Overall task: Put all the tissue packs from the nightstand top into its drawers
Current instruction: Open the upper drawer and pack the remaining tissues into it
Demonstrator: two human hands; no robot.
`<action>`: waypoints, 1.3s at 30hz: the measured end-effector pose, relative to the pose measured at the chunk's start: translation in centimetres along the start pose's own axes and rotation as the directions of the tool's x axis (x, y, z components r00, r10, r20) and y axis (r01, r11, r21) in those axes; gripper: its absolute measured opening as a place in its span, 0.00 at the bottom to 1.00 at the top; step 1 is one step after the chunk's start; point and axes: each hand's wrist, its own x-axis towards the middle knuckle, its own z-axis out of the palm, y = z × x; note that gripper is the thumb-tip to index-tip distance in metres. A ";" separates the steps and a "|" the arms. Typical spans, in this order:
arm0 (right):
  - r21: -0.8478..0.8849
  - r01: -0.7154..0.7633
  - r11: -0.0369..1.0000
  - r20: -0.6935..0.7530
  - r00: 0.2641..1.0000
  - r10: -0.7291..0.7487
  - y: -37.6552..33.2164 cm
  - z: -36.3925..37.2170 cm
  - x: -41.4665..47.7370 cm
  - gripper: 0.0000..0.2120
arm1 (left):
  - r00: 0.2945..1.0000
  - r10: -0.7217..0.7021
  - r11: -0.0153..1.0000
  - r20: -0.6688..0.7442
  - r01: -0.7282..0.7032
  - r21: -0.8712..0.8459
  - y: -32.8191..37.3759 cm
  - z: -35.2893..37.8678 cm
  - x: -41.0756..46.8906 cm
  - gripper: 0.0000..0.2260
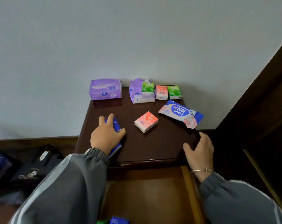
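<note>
My left hand point(107, 135) lies over a blue tissue pack point(115, 125) at the front left of the dark nightstand top point(161, 143), fingers curled round it. My right hand point(200, 149) rests with fingers apart on the front right corner, holding nothing. A pink small pack point(146, 121) lies in the middle. A blue and pink wet-wipe pack point(180, 113) lies at the right. Along the back stand a purple pack point(105, 89), an opened purple pack point(139, 94), a green pack point(147, 89), another pink pack point(161, 92) and another green pack point(174, 92).
Below the top an open wooden drawer point(153, 191) shows a blue and a green pack point(116, 221) at its near edge. A black bag point(38, 165) sits on the floor to the left. Dark wooden furniture point(266, 102) stands to the right, a white wall behind.
</note>
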 end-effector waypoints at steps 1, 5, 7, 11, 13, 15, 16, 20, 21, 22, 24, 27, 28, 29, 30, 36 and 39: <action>0.029 0.138 0.990 -0.084 0.987 -0.135 -0.8 -0.2 -0.7 0.30 | 1.000 -0.004 1.000 -0.009 0.004 -0.010 0.0 0.1 0.0 0.33; 0.031 0.498 0.867 -0.012 0.867 -0.498 -7.4 1.4 -0.3 0.29 | 0.999 -0.020 0.999 -0.026 0.019 -0.044 -0.1 0.4 0.1 0.32; -0.173 0.515 0.840 0.197 0.853 -0.483 -10.5 3.6 1.2 0.37 | 0.999 -0.021 0.998 -0.025 0.020 -0.061 -0.2 0.4 0.2 0.32; -0.474 0.480 0.738 0.430 0.858 -0.282 -12.9 7.2 3.9 0.40 | 0.999 -0.027 0.998 -0.019 0.025 -0.061 -0.3 0.6 0.4 0.33; -0.426 0.500 0.754 0.468 0.835 -0.289 -12.6 7.9 4.8 0.37 | 1.000 -0.026 0.998 -0.016 0.025 -0.053 -0.3 0.8 0.5 0.33; -0.272 0.506 0.818 0.418 0.828 -0.373 -12.4 7.6 5.9 0.35 | 0.999 -0.030 0.998 -0.020 0.028 -0.051 -0.3 0.9 0.6 0.33; -0.199 0.513 0.835 0.347 0.834 -0.429 -12.5 7.0 7.0 0.34 | 0.999 -0.033 0.998 -0.022 0.031 -0.051 -0.2 1.0 0.7 0.34; -0.180 0.520 0.835 0.308 0.836 -0.454 -13.6 4.3 16.0 0.40 | 0.998 -0.052 0.997 -0.027 0.050 -0.066 0.1 1.1 1.0 0.34; -0.226 0.519 0.824 0.375 0.827 -0.419 -13.8 4.0 18.3 0.42 | 0.998 -0.052 0.996 -0.032 0.049 -0.068 0.1 1.1 1.0 0.34; -0.288 0.545 0.788 0.436 0.807 -0.399 -13.9 3.9 20.1 0.41 | 0.998 -0.053 0.996 -0.039 0.050 -0.070 0.2 1.2 1.1 0.34; -0.379 0.587 0.715 0.520 0.774 -0.360 -14.0 4.2 22.7 0.40 | 0.997 -0.056 0.996 -0.051 0.053 -0.069 0.2 1.3 1.3 0.34; -0.413 0.586 0.697 0.621 0.741 -0.255 -14.7 5.3 24.3 0.42 | 0.996 -0.058 0.997 -0.070 0.053 -0.063 0.2 1.6 1.4 0.33; -0.424 0.584 0.693 0.644 0.732 -0.223 -15.1 5.6 24.5 0.43 | 0.996 -0.059 0.997 -0.074 0.054 -0.060 0.2 1.7 1.4 0.33; -0.437 0.586 0.682 0.661 0.724 -0.198 -15.3 6.0 24.6 0.45 | 0.995 -0.059 0.997 -0.076 0.055 -0.059 0.1 1.8 1.4 0.33; -0.451 0.597 0.663 0.676 0.714 -0.183 -15.6 6.4 24.6 0.46 | 0.995 -0.059 0.997 -0.076 0.055 -0.059 0.1 1.8 1.5 0.33; -0.502 0.691 0.519 0.635 0.703 -0.322 -14.9 7.8 24.3 0.42 | 0.994 -0.060 0.996 -0.088 0.054 -0.065 0.2 1.7 1.4 0.32; -0.507 0.675 0.535 0.540 0.733 -0.414 -14.4 7.1 24.0 0.40 | 0.995 -0.061 0.996 -0.080 0.055 -0.072 0.3 1.6 1.5 0.32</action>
